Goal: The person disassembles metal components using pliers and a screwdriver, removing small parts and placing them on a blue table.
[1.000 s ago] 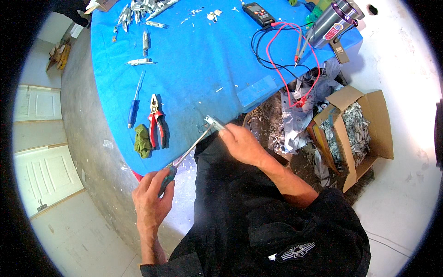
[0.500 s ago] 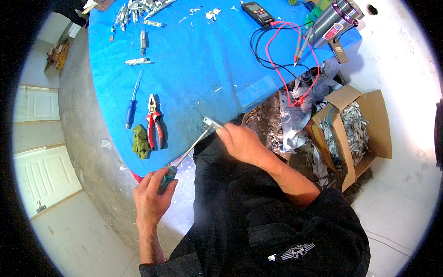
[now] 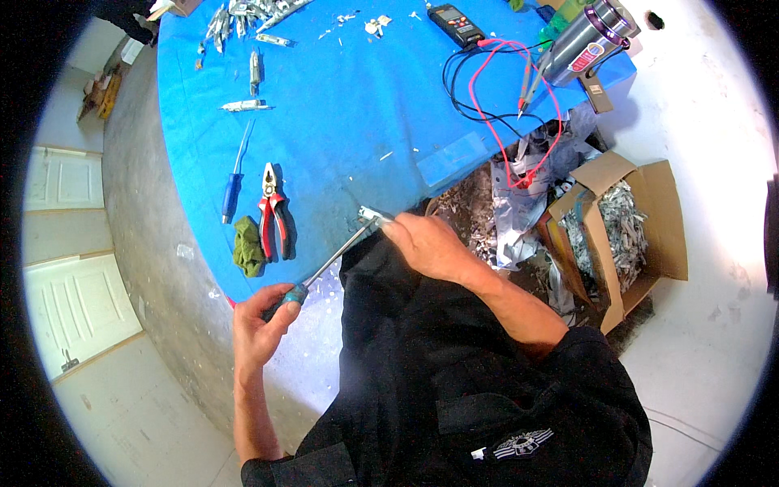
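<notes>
My left hand [image 3: 261, 325] is closed around the dark teal handle of a screwdriver [image 3: 329, 261], its shaft slanting up and to the right. The screwdriver's tip meets a small silvery metal piece [image 3: 371, 215] at the table's near edge. Pinching that piece from the right is my right hand [image 3: 434, 246], its fingertips partly hidden. On the table to the left lie combination pliers [image 3: 272, 215] with red and black handles. Beside them are a second screwdriver [image 3: 232, 195] with a blue handle and a crumpled green cloth [image 3: 248, 248].
A blue cloth covers the table [image 3: 349, 105]. Silvery pieces [image 3: 243, 20] are heaped at its far left. A multimeter [image 3: 456, 26] with red and black leads and a metal flask [image 3: 588, 45] stand far right. Below, a cardboard box [image 3: 669, 219] holds silvery scraps.
My left hand has shifted slightly up and left, and the screwdriver lies at a flatter angle. Its tip stays at the metal piece, and my right hand has hardly moved.
</notes>
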Demonstrator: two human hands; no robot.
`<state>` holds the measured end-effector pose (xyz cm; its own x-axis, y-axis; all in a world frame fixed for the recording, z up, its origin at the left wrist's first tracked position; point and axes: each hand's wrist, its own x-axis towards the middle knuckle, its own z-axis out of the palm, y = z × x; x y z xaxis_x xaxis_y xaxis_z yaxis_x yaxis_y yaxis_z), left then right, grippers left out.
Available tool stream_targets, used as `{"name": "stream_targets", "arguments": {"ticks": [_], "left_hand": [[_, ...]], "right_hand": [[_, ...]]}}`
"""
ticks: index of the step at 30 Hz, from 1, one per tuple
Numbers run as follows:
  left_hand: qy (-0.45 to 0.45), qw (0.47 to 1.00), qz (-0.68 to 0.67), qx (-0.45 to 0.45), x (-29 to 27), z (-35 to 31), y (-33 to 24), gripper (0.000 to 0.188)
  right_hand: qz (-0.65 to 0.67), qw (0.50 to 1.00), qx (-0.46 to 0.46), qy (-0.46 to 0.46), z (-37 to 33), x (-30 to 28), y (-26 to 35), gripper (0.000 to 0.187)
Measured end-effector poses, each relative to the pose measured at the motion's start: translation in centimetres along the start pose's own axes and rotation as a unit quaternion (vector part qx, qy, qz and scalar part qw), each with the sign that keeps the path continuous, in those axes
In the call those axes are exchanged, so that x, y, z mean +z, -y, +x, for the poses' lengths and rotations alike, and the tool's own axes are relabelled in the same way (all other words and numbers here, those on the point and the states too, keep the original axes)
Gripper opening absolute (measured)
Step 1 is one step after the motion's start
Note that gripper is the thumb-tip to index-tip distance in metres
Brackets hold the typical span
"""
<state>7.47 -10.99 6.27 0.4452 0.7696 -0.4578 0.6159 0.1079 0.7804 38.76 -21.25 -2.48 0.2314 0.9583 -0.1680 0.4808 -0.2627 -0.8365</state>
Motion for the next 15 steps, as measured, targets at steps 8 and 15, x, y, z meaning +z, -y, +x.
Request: {"name": "stream_targets", "arguments": {"ticks": [8, 15], "left_hand": [[-0.085, 0.957, 0.199, 0.193, 1.7, -1.9, -4.5, 0.03], [-0.111, 0.934, 0.271, 0.208, 2.7, -3.2, -5.3, 0.034]], "right_hand": [[-0.036, 0.999, 0.027, -0.03, -0.2, 1.1, -0.1, 0.043], [-0.03, 0.999, 0.025, -0.037, -0.4, 1.2, 0.1, 0.042]]}}
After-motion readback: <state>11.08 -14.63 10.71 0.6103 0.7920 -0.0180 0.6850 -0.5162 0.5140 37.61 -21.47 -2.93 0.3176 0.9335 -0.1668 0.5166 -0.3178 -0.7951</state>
